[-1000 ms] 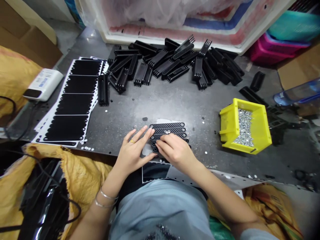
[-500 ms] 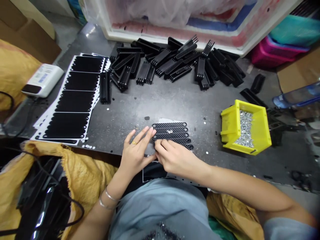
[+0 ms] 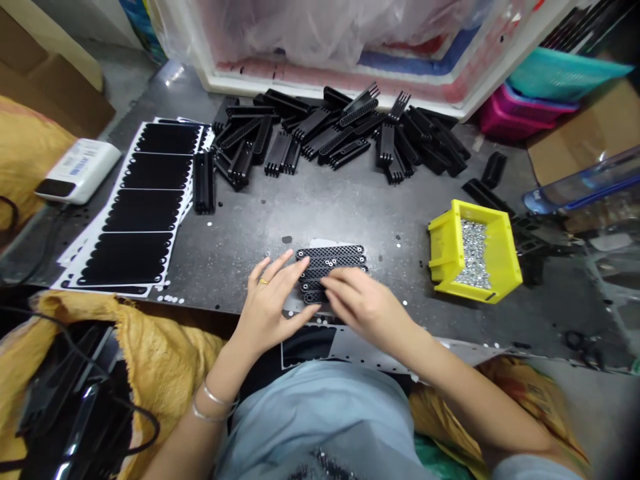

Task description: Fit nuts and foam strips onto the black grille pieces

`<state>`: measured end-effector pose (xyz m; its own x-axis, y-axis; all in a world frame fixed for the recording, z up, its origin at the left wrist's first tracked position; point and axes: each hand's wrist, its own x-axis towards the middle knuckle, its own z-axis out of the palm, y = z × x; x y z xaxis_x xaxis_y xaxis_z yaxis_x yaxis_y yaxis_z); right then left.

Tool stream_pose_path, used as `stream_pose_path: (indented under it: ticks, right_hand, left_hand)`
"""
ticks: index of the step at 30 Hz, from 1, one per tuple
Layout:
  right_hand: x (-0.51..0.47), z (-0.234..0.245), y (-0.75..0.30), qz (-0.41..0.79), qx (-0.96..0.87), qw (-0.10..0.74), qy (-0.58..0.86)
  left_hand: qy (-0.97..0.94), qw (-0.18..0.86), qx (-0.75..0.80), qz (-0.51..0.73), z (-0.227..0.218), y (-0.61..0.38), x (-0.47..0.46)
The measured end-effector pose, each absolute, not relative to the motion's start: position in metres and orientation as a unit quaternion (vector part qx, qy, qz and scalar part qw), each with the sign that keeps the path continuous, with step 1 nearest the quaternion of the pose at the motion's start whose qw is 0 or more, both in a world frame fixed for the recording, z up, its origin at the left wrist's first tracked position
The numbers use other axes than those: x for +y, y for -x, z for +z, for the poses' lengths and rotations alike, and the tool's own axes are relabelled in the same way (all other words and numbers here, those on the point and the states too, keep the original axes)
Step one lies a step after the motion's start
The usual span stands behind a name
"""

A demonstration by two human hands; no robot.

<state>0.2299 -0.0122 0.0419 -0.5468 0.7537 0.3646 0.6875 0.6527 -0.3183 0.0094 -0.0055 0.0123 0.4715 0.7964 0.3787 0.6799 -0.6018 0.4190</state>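
Several black strips with a mesh pattern [image 3: 333,253] lie side by side at the front of the table, with small silver ring-like pieces [image 3: 330,263] on top of them. My left hand [image 3: 273,297] is at their left ends, fingers spread and thumb apart, holding nothing. Over the lower strips, my right hand [image 3: 367,303] has its thumb and fingertips pinched together; whatever may be between them is too small to make out. To the right stands a yellow bin [image 3: 440,257] holding many small shiny metal pieces [image 3: 474,253].
Black slotted parts [image 3: 310,127] are heaped along the back. Sheets of black stickers [image 3: 143,207] lie at the left beside a white device [image 3: 80,170]. A yellow woven sack [image 3: 165,360] is below the front edge. A pink basket [image 3: 517,117] stands at the back right.
My right hand has moved from the lower left ends of the strips up onto their middle. My left thumb and fingers are farther from it. The whole view has shifted slightly.
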Motion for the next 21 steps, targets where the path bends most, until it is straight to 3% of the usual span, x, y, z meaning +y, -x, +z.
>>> stream_pose_path:
  ticks: [4, 12, 21]
  right_hand:
    - [0.009, 0.035, -0.245, 0.072, -0.815, 0.258, 0.514]
    - [-0.016, 0.037, -0.29, 0.111, -0.8, 0.264, 0.527]
    - [-0.025, 0.044, -0.291, -0.086, -0.864, 0.181, 0.462]
  left_hand:
    - [-0.858, 0.082, 0.411, 0.298, 0.02, -0.029, 0.017]
    - [-0.887, 0.038, 0.371, 0.271, 0.026, -0.036, 0.044]
    - [-0.879, 0.062, 0.401, 0.249, 0.047, -0.03, 0.003]
